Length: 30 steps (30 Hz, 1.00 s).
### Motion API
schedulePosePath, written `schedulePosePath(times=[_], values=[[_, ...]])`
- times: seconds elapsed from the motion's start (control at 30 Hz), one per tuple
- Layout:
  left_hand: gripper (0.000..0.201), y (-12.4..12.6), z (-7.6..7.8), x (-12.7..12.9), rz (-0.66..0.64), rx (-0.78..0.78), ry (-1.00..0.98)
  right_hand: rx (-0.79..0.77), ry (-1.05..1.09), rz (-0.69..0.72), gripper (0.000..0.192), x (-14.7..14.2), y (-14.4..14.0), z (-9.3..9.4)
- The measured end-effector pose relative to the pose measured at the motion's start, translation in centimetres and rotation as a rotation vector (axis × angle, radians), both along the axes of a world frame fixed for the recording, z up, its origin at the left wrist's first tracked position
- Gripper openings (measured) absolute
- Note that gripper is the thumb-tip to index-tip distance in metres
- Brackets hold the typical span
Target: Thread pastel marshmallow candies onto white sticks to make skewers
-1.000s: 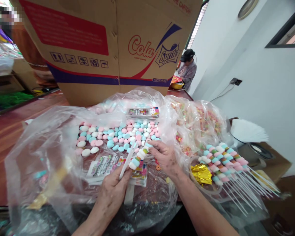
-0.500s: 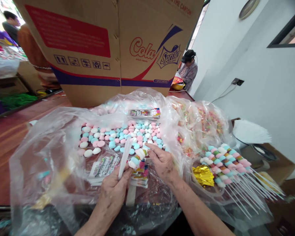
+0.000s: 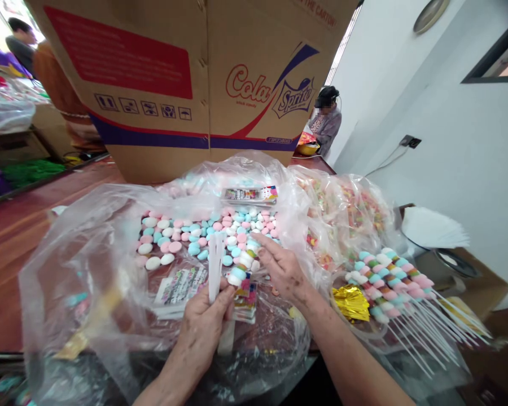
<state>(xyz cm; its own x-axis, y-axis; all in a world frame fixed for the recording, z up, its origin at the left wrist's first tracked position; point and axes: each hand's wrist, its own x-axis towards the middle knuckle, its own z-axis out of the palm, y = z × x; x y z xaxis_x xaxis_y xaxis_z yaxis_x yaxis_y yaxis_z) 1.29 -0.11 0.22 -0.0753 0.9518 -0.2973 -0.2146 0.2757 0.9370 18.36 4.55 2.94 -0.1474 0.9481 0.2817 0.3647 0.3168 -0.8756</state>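
My left hand (image 3: pixel 203 324) grips a bunch of white sticks (image 3: pixel 215 265), which stand nearly upright, and the stick of a candy skewer (image 3: pixel 241 266) threaded with white, blue and pink sweets. My right hand (image 3: pixel 281 268) pinches the upper end of that skewer, fingers closed around its top sweets. Both hands are over an open clear plastic bag (image 3: pixel 88 265) spread on the table, which holds loose pink, blue and white sweets (image 3: pixel 195 234) and small printed packets (image 3: pixel 178 285).
A large Cola/Sprite cardboard carton (image 3: pixel 186 84) stands behind the bag. Finished skewers (image 3: pixel 389 282) lie in a pile at right beside gold foil (image 3: pixel 350 301) and another bag of colourful sweets (image 3: pixel 342 208). A person (image 3: pixel 325 121) sits far back; others stand at far left.
The bunch of sticks in my left hand has swung from tilted to nearly upright. My right hand has slid along the skewer toward its top end.
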Motion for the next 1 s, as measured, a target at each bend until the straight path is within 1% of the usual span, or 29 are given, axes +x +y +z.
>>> schedulePosePath(times=[0.07,0.13,0.23,0.33,0.4,0.5,0.57,0.67,0.73,0.8,0.87,0.93,1.0], values=[[0.036,0.0,0.4,-0.1,-0.002,-0.026,-0.057,-0.026,0.100,0.004,0.046,0.3,0.0,0.1],[0.037,-0.1,0.7,-0.3,-0.036,-0.055,-0.108,-0.049,0.199,0.036,0.048,0.6,-0.1,-0.1],[0.036,-0.4,1.0,-0.7,-0.157,-0.088,-0.193,-0.090,0.300,0.104,0.043,0.6,-0.1,-0.7],[0.035,-0.6,1.1,-1.1,-0.277,-0.119,-0.291,-0.133,0.433,0.140,0.037,0.3,-0.2,-1.2],[0.034,-0.8,1.0,-1.2,-0.309,-0.133,-0.333,-0.159,0.521,0.134,0.035,0.1,-0.1,-1.4],[0.035,-0.9,0.9,-1.3,-0.310,-0.141,-0.334,-0.176,0.560,0.102,0.031,-0.2,-0.1,-1.5],[0.036,-0.9,1.0,-1.2,-0.295,-0.138,-0.314,-0.182,0.576,0.088,0.032,-0.5,-0.1,-1.4],[0.037,-0.7,1.3,-0.9,-0.245,-0.094,-0.251,-0.183,0.685,0.091,0.048,-1.0,-0.4,-0.8],[0.040,-0.5,1.6,-0.7,-0.202,-0.049,-0.193,-0.164,0.729,0.067,0.057,-1.5,-1.1,-0.2],[0.041,-0.3,1.8,-0.4,-0.166,0.002,-0.119,-0.151,0.704,0.047,0.055,-2.2,-2.0,0.3],[0.042,-0.1,1.7,-0.1,-0.168,0.055,-0.015,-0.154,0.676,0.066,0.049,-2.9,-3.0,0.5],[0.043,0.0,1.2,0.1,-0.208,0.099,0.111,-0.171,0.661,0.059,0.044,-3.5,-3.8,0.4],[0.039,0.1,0.2,0.2,-0.232,0.105,0.211,-0.194,0.659,0.009,0.040,-3.5,-4.4,0.5]])
